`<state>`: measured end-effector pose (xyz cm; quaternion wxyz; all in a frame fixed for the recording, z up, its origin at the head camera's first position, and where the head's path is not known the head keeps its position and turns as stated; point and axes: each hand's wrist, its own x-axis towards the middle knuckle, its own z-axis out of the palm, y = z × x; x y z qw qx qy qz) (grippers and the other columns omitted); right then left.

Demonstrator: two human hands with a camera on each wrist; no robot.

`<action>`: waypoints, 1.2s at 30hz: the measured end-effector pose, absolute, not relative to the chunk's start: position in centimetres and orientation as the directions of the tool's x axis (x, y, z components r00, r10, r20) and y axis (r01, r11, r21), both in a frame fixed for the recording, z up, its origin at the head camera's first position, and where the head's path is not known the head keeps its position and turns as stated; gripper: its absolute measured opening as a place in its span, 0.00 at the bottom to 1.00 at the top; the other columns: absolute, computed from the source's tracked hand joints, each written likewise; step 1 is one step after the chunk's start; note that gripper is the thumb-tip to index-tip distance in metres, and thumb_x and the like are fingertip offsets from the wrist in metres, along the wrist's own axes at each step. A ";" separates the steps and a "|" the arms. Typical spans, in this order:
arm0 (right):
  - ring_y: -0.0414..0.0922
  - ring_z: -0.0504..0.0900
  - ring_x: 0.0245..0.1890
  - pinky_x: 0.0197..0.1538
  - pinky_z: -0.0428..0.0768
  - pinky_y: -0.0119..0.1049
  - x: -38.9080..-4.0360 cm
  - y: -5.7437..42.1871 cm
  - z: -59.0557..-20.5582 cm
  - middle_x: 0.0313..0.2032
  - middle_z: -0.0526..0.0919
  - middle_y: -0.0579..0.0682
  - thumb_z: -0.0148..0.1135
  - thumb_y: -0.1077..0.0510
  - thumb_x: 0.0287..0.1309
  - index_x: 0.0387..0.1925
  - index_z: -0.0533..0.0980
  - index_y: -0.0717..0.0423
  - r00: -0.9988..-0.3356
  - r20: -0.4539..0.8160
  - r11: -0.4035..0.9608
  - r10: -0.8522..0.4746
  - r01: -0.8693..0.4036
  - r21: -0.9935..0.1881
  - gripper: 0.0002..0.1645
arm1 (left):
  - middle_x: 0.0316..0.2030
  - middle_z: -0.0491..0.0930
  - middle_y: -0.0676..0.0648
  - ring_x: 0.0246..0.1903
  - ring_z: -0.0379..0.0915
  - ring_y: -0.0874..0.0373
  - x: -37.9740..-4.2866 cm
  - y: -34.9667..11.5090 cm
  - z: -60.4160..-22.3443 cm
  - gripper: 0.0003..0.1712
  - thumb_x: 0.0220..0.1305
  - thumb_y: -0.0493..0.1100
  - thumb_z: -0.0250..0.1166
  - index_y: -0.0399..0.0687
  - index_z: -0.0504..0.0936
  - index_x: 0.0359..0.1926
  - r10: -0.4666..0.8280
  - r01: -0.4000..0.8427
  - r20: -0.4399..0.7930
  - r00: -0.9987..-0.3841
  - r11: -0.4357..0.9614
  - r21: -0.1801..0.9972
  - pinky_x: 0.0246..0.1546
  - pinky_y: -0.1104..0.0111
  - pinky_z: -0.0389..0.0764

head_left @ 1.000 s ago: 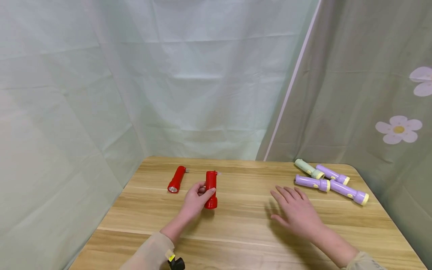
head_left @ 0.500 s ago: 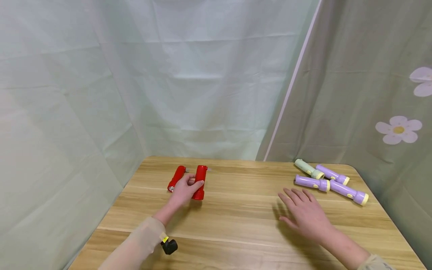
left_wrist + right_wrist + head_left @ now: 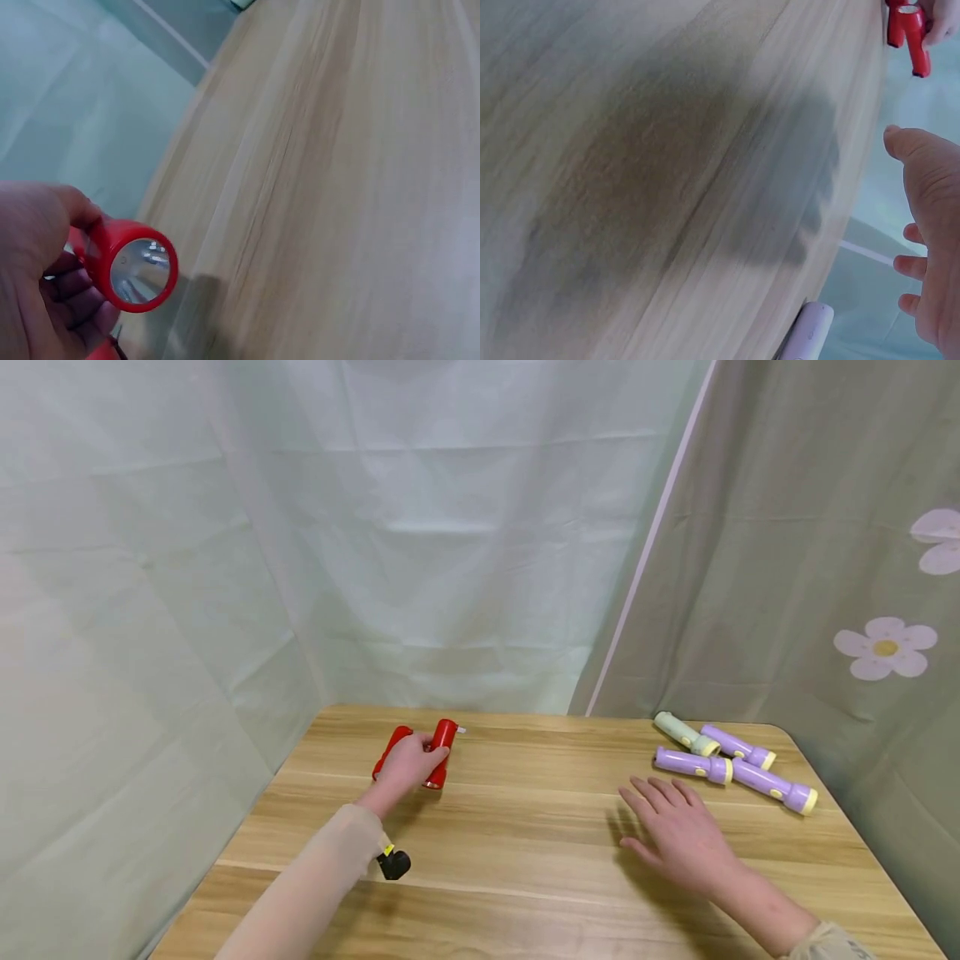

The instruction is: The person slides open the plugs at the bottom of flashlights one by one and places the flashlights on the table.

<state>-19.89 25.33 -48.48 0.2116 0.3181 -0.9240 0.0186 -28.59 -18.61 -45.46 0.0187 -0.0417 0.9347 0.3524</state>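
Observation:
My left hand (image 3: 405, 764) grips a red flashlight (image 3: 444, 735) near the back left of the table, thumb along its near side. In the left wrist view the round clear lens of this flashlight (image 3: 141, 271) faces the camera. Just left of it lies a second red flashlight (image 3: 396, 739), partly hidden behind the hand. Whether the held one touches the table, I cannot tell. On the right, my right hand (image 3: 682, 835) hovers palm down over the wood with its fingers spread, holding nothing; its shadow falls on the tabletop.
At the back right lie three purple flashlights (image 3: 693, 765) with yellow rims and one pale green flashlight (image 3: 681, 732), close together. The wooden table (image 3: 525, 860) is bordered by hanging cloth (image 3: 465, 568) behind and at both sides.
My left hand has carried the red flashlight leftward and toward the back, beside the other red one. My right hand has shifted slightly to the right.

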 end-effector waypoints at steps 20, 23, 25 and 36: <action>0.64 0.75 0.61 0.67 0.62 0.62 -19.6 25.2 -48.7 0.63 0.77 0.61 0.73 0.39 0.55 0.66 0.75 0.58 -0.700 0.413 0.791 -0.584 -0.605 0.092 0.43 | 0.21 0.75 0.47 0.23 0.70 0.52 -30.5 -18.7 -46.0 0.19 0.74 0.48 0.60 0.44 0.76 0.25 -0.091 -0.111 -0.066 -0.994 0.894 0.434 0.28 0.63 0.70; 0.64 0.75 0.61 0.67 0.62 0.62 -19.7 25.1 -48.9 0.63 0.77 0.61 0.73 0.39 0.55 0.66 0.74 0.57 -0.699 0.412 0.791 -0.585 -0.605 0.096 0.44 | 0.19 0.75 0.48 0.21 0.69 0.53 -30.7 -18.7 -46.0 0.21 0.74 0.48 0.60 0.45 0.77 0.23 -0.096 -0.125 -0.090 -0.991 0.899 0.419 0.27 0.64 0.70; 0.63 0.75 0.61 0.67 0.63 0.62 -19.7 25.0 -49.0 0.63 0.77 0.61 0.74 0.39 0.54 0.66 0.74 0.57 -0.698 0.413 0.790 -0.585 -0.605 0.096 0.44 | 0.18 0.75 0.48 0.20 0.69 0.54 -30.8 -18.7 -46.0 0.22 0.74 0.48 0.60 0.45 0.78 0.21 -0.098 -0.131 -0.100 -0.990 0.904 0.408 0.26 0.64 0.70; 0.63 0.75 0.61 0.67 0.63 0.63 -19.5 24.8 -49.4 0.64 0.77 0.60 0.74 0.39 0.54 0.67 0.74 0.57 -0.705 0.411 0.793 -0.578 -0.604 0.079 0.44 | 0.22 0.76 0.46 0.27 0.73 0.50 -31.2 -18.3 -46.2 0.22 0.75 0.49 0.57 0.45 0.77 0.23 -0.093 -0.123 -0.107 -0.990 0.942 0.312 0.35 0.60 0.75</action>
